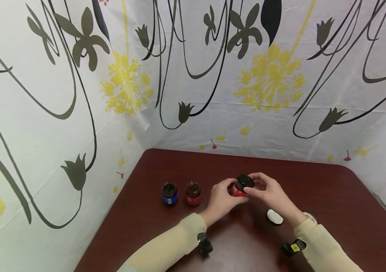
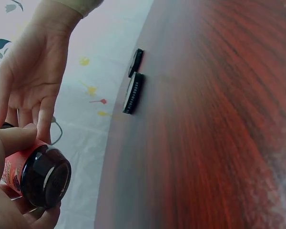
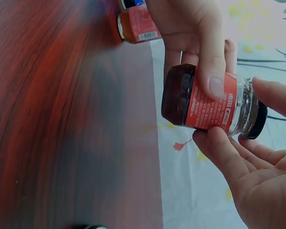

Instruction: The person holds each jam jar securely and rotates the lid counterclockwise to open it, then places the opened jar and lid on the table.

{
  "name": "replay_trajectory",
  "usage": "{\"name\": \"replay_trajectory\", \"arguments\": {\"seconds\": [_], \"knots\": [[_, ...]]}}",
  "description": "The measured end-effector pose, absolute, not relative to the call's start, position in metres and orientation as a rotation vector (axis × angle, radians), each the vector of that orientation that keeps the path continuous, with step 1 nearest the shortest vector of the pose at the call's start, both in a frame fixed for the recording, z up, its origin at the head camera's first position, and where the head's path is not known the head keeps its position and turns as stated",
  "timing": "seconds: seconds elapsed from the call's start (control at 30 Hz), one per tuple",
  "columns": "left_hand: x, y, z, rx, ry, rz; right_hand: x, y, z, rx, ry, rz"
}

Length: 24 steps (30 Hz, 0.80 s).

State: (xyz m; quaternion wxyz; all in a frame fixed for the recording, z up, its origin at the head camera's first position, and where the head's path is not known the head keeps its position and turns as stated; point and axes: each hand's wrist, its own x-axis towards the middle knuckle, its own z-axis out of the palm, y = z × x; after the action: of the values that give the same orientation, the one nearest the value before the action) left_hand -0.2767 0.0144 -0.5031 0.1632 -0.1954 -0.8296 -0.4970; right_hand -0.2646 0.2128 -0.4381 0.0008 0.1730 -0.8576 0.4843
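Note:
A glass jar (image 3: 212, 102) with a red label and dark contents is held up above the table, tilted. My left hand (image 1: 222, 197) grips its body, with the thumb across the label in the right wrist view. The right hand (image 1: 270, 192) holds the black lid (image 1: 245, 181) at its top between thumb and fingers. In the right wrist view, some right fingers (image 3: 229, 160) also touch the jar's underside. To the left of my hands stand a second red-labelled jar (image 1: 193, 194) and a blue-labelled jar (image 1: 169, 194), both upright with no lid visible on them.
A black lid with a white inside (image 1: 275, 217) lies on the dark red table (image 1: 135, 234) below the right hand. Another lid (image 2: 136, 63) lies near it, mostly hidden by the right wrist in the head view. Patterned white curtains (image 1: 193, 87) surround the table.

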Motion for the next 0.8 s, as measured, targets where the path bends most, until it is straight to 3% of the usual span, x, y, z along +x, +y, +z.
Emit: {"name": "replay_trajectory", "arguments": {"seconds": [0.8], "knots": [[-0.259,-0.011,-0.492,-0.46,-2.4,-1.409,-0.276,0.207,-0.436,0.731,-2.757,1.335]]}}
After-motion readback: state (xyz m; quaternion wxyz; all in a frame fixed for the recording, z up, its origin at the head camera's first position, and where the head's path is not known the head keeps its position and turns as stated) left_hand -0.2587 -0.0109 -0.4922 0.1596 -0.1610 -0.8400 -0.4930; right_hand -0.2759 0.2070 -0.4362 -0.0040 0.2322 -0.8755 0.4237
